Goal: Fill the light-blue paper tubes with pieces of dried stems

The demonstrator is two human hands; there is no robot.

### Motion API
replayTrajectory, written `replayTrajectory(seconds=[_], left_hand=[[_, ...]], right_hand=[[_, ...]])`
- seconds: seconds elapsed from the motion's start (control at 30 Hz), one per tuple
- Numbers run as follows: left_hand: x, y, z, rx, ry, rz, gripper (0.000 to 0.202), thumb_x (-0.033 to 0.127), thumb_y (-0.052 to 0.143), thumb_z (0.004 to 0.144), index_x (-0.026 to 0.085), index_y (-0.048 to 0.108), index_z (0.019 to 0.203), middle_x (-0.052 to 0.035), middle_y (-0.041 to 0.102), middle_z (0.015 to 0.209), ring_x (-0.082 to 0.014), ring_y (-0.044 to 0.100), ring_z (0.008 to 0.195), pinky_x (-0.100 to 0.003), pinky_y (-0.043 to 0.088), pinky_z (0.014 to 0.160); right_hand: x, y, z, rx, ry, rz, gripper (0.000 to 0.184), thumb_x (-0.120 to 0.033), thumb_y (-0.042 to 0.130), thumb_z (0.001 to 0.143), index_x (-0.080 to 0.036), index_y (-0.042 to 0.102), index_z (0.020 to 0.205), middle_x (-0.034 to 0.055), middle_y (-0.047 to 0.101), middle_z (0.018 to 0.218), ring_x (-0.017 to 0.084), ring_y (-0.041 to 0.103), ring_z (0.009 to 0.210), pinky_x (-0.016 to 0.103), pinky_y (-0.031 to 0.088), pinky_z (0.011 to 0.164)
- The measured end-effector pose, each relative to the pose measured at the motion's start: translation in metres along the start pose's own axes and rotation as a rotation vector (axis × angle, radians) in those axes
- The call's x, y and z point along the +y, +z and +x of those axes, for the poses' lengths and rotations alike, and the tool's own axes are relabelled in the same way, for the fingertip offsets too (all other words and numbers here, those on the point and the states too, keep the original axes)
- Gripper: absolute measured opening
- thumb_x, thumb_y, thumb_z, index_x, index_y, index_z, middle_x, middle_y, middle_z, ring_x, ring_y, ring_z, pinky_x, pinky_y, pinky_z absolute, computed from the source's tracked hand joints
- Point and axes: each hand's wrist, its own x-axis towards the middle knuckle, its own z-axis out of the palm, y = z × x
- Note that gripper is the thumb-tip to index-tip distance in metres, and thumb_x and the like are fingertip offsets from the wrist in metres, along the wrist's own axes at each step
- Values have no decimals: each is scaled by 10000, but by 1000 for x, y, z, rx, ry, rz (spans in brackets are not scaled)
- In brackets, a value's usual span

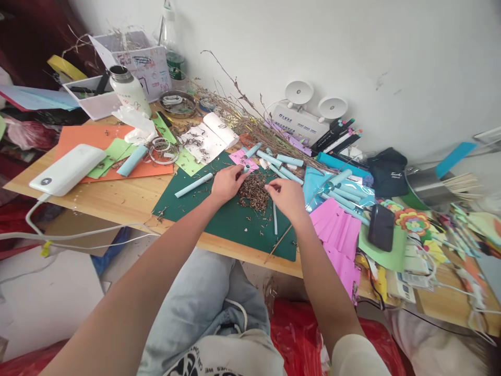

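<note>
My left hand [227,183] rests on the dark green cutting mat [219,216] with its fingers closed around a short light-blue paper tube [246,168]. My right hand [285,196] sits just right of a pile of dry brown plant bits [254,192], fingers pinched together on something too small to name. A longer light-blue paper tube [193,185] lies on the mat to the left of my left hand. Several more blue tubes [282,164] lie behind the pile.
Dry twigs [242,112] run along the wall. A white power bank [66,169] with cable lies at the left on the wooden table [117,201]. Pink paper [338,230], a black phone [381,227], markers [338,136] and a metal flask [129,91] crowd the rest.
</note>
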Motion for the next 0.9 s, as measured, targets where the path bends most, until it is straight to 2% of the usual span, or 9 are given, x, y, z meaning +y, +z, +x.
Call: replayTrajectory(seconds=[0.07,0.17,0.27,0.37,0.47,0.57,0.73,0.9], left_hand=[[0,1,0,4,1,-2,239,407,535,954,210,621,852,-40,662,798,-196,593,753,-286,363,647],[0,0,0,2,-6,-6,252,413,528,955,207,626,849,-47,660,797,-199,592,757,-285,371,656],[2,-2,0,-8,-18,-15,242,408,532,952,206,632,863,-50,662,803,-200,593,759,-283,380,667],[3,-3,0,-18,-20,-13,227,397,532,952,209,636,877,-46,664,811,-198,596,766,-281,387,676],[3,-3,0,-19,-24,-5,229,400,532,952,209,634,877,-44,664,814,-199,599,775,-281,391,683],[3,-3,0,-16,-22,-3,227,395,530,953,208,631,874,-44,664,817,-199,599,775,-279,384,675],[3,-4,-1,-15,-18,-11,208,385,536,950,212,642,904,-46,671,831,-199,600,775,-278,381,670],[2,-3,-1,-10,-22,-21,218,392,533,951,211,642,892,-50,672,826,-202,603,787,-280,396,689]], right_hand=[[1,6,-11,-46,19,-84,178,-372,636,864,-231,744,854,41,704,778,215,624,728,328,437,675],[-1,15,-20,-66,5,-126,149,-300,602,871,-231,724,821,53,682,837,216,612,773,326,432,694],[0,19,-20,25,-21,-29,168,-216,536,881,-213,685,805,53,655,855,200,600,786,319,442,740],[5,20,-20,142,-45,99,178,-225,498,906,-197,670,869,57,646,876,197,600,817,320,456,785],[9,24,-22,74,-32,76,169,-295,565,886,-193,695,926,67,653,911,208,601,811,338,466,788],[9,29,-26,17,-6,36,176,-301,582,875,-199,724,896,70,659,889,212,607,790,349,475,780],[8,30,-26,253,-70,184,203,-270,554,893,-209,747,884,80,695,961,217,648,897,362,511,837],[9,32,-26,289,-51,294,138,-261,632,827,-220,748,766,61,735,911,213,680,845,372,546,791]])
